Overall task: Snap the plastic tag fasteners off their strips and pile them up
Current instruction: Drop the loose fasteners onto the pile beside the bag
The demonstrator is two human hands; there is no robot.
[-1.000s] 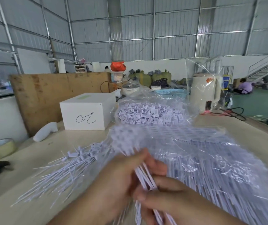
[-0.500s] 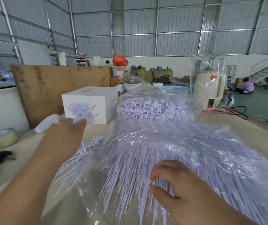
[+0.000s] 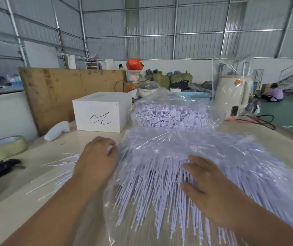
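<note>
A wide clear bag [image 3: 204, 144] full of white tag fastener strips [image 3: 152, 189] lies across the table in front of me. My right hand [image 3: 207, 183] rests flat on top of it, fingers spread. My left hand [image 3: 96, 160] sits at the bag's left edge with its fingers curled, a bit of white plastic showing between them. Loose thin fasteners [image 3: 60, 171] fan out on the table left of that hand. Behind the strips, a second clear bag holds a heap of snapped-off tag pieces [image 3: 168, 116].
A white box [image 3: 98, 114] with a black scribble stands at the back left, before a plywood board [image 3: 67, 89]. A tape roll [image 3: 5, 146], a white plastic object [image 3: 57, 128] and a black tool [image 3: 0, 169] lie at the left. A white appliance [image 3: 230, 93] and cables [image 3: 259, 119] sit at the right.
Both hands held one strip a second ago. My left hand then rose with a white clump and has now come down to the bag's left edge. My right hand settled flat on the bag.
</note>
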